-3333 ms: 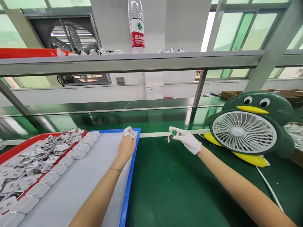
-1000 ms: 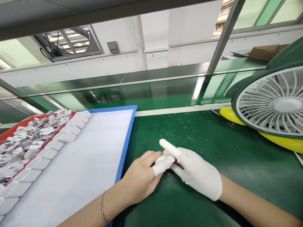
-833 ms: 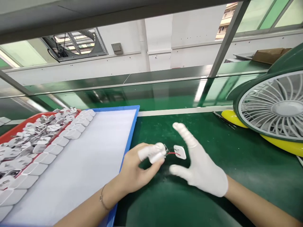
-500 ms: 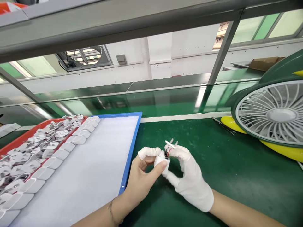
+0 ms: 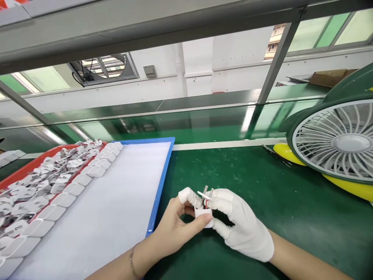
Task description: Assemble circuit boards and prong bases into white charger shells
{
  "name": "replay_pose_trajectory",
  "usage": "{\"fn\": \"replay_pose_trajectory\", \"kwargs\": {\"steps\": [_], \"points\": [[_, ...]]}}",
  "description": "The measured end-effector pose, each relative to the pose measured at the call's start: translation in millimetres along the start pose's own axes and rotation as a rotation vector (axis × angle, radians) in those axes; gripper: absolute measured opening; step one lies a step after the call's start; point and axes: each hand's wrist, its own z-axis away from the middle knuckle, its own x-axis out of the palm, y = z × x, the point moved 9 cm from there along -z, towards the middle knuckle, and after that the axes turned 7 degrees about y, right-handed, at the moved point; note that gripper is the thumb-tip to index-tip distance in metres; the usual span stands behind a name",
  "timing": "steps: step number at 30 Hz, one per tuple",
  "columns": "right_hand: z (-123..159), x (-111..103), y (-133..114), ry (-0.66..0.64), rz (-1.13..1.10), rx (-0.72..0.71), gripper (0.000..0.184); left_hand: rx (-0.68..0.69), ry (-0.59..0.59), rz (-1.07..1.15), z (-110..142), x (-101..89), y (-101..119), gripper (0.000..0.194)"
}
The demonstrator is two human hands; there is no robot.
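Over the green bench, my left hand [image 5: 181,227] is closed around a small white charger housing [image 5: 202,212], its thumb on the front and a white-covered index finger at the opening. My gloved right hand [image 5: 246,223] pinches a white plug cap [image 5: 203,195] with metal pins pointing up. Dark parts and a bit of red wire show below the cap, at the mouth of the housing. The cap sits tilted and apart from the housing's rim. My right fingers hide part of the cap, and a lower right finger is against the housing's side.
Left of my hands lies a blue-rimmed tray [image 5: 159,186] with a row of white housings [image 5: 64,203] along its left side. Beyond it, a red bin [image 5: 17,171] holds many pronged plug parts. A green-and-yellow fan [image 5: 349,142] and thin tools [image 5: 276,155] are at right.
Both hands have moved down and slightly right with the charger parts. The plug cap's pins now point more upright, and the housing's opening faces up more.
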Motion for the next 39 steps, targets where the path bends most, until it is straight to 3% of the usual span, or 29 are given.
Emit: {"fn": "replay_pose_trajectory", "kwargs": {"steps": [6,12,15,20,26,30,39], "points": [[7,2,10,-0.041,0.057,0.059,0.028,-0.144,-0.059,0.07,1,8.5,-8,0.022],[7,5,7,-0.065,0.075,0.036,0.03,-0.251,0.014,0.129,0,6.3,-15,0.035],[9,1,6,0.004,0.097,-0.011,0.033,-0.129,0.044,0.024,-2,-1.1,-7,0.034],[22,-6,36,0.07,0.229,0.199,0.063,0.25,0.043,-0.368,3,-8.8,23,0.026],[21,2,29,-0.011,0.205,0.109,0.048,0.632,0.041,-0.417,12,-7.5,53,0.048],[21,2,23,-0.007,0.18,0.074,0.044,0.691,-0.034,-0.535,13,0.1,53,0.036],[21,-7,23,0.058,0.208,0.104,0.045,0.675,0.031,-0.496,12,-8.2,59,0.031]]}}
